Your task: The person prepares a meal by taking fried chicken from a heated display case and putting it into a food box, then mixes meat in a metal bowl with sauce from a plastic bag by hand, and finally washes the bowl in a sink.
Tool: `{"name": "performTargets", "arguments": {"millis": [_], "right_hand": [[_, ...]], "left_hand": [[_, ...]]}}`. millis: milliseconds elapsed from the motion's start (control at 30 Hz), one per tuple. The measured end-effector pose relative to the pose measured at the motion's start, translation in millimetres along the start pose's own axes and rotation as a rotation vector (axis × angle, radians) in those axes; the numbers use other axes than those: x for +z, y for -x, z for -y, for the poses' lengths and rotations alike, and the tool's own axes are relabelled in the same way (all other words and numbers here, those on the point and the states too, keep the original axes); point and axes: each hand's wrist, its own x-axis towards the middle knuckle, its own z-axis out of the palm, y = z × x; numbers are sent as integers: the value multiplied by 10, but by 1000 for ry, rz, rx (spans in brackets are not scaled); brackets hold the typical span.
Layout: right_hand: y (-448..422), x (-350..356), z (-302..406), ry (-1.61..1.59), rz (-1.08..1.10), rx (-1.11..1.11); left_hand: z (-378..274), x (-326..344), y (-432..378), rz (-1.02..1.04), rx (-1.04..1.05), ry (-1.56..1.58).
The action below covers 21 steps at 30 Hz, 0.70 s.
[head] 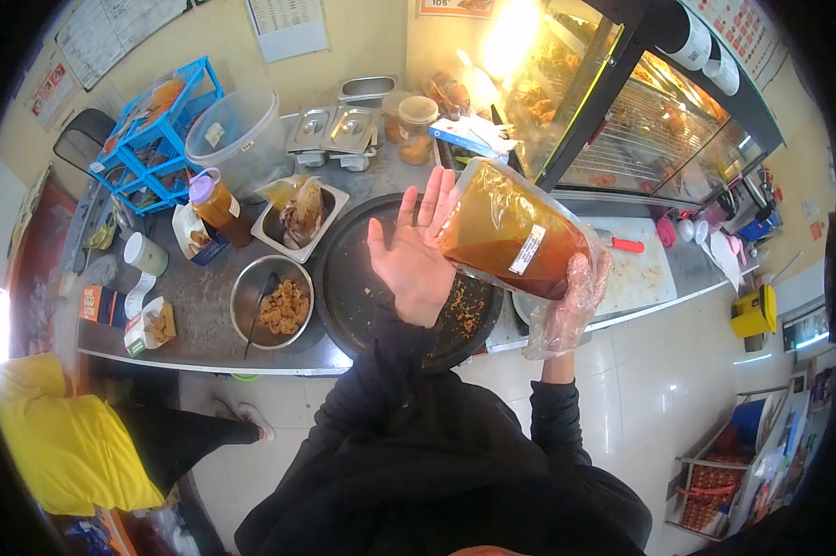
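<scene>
My right hand (pixel 576 292), in a clear plastic glove, grips the lower right corner of a clear pouch of red-brown oily sauce (pixel 511 233). A small white label with print is stuck on the pouch. Bare and palm up, my left hand (pixel 418 260) has its fingers spread beside the pouch's left edge; its outer fingers are partly covered by the pouch, and I cannot tell if they touch it. Beneath both is a large round black pan (pixel 348 278) scattered with crumbs. A steel bowl (pixel 237 299) to its left holds fried pieces (pixel 284 308) and a black utensil (pixel 268 288).
Left on the counter are a steel pan (pixel 338 208), a sauce bottle (pixel 220 208), food boxes (pixel 150 326) and a blue rack (pixel 136 167). A lit display case (pixel 657 153) stands right, above a cutting board (pixel 650 278) with a red-handled knife (pixel 626 245). Someone in yellow (pixel 77 445) is at lower left.
</scene>
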Motion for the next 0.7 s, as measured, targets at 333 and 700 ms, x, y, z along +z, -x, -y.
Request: {"name": "performTargets", "arguments": {"millis": [333, 700], "right_hand": [[-1, 14, -23, -11, -25, 18], [27, 39, -2, -65, -45, 77]], "left_hand": [[0, 5, -13, -17, 8, 5], [9, -37, -30, -6, -5, 47]]}}
